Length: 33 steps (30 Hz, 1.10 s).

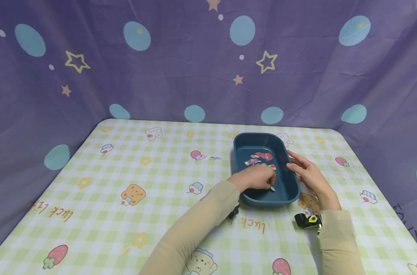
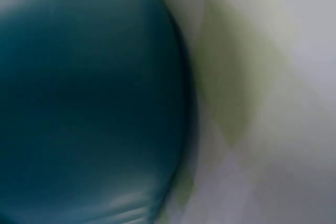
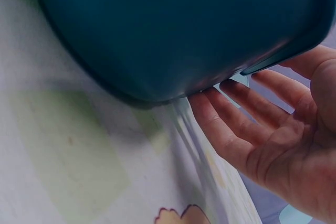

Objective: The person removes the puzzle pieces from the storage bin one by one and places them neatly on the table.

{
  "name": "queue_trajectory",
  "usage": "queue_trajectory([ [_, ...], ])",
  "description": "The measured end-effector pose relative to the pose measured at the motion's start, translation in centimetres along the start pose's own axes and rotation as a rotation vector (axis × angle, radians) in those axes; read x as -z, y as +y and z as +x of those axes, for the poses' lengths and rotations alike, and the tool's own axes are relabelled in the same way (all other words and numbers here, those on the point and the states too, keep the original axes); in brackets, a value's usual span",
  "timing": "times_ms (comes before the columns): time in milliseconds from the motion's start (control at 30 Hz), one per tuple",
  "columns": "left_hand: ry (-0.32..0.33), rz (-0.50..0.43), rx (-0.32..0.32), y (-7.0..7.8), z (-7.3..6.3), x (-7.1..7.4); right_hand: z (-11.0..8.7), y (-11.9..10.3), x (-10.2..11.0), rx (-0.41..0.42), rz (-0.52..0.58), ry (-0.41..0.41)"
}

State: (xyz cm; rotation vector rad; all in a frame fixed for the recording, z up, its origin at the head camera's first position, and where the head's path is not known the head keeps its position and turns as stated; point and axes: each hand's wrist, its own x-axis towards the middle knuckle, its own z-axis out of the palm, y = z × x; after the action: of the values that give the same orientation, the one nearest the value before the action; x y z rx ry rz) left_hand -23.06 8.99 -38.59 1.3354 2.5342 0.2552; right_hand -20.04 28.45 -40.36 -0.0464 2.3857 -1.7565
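Note:
A dark teal plastic basin (image 1: 260, 200) stands on the right half of the table, with several small flat colorful cut-out pieces (image 1: 264, 156) lying on its floor. My left hand (image 1: 258, 177) reaches down into it, fingers curled. A small pale flat piece (image 1: 272, 188) pokes out from the fingertips; most of it is hidden. At the right side my right hand (image 1: 309, 173) holds the wall, thumb on the rim and fingers along the outside. The right wrist view shows these fingers (image 3: 226, 135) against the outer wall. From the left wrist, only the basin's wall (image 2: 94, 98) shows.
Two small colorful pieces (image 1: 214, 158) lie on the checkered tablecloth (image 1: 167, 217) left of the basin. The cloth bears printed bears, strawberries and cupcakes. A purple curtain (image 1: 180, 68) with stars and dots hangs behind and beside the table.

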Motion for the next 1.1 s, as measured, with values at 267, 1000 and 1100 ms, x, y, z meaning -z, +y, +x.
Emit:
queue_trajectory([
  [267,0.072,-0.032,-0.041,-0.4,-0.9,0.9,-0.2,-0.2,0.0,0.005,0.003,-0.010],
  [1000,0.305,-0.106,0.117,-5.8,-6.2,4.8,-0.1,-0.4,-0.2,-0.016,0.014,0.020],
  [1100,0.331,-0.114,0.151,-6.5,-7.0,5.5,-0.2,-0.5,-0.1,-0.018,0.008,0.020],
])
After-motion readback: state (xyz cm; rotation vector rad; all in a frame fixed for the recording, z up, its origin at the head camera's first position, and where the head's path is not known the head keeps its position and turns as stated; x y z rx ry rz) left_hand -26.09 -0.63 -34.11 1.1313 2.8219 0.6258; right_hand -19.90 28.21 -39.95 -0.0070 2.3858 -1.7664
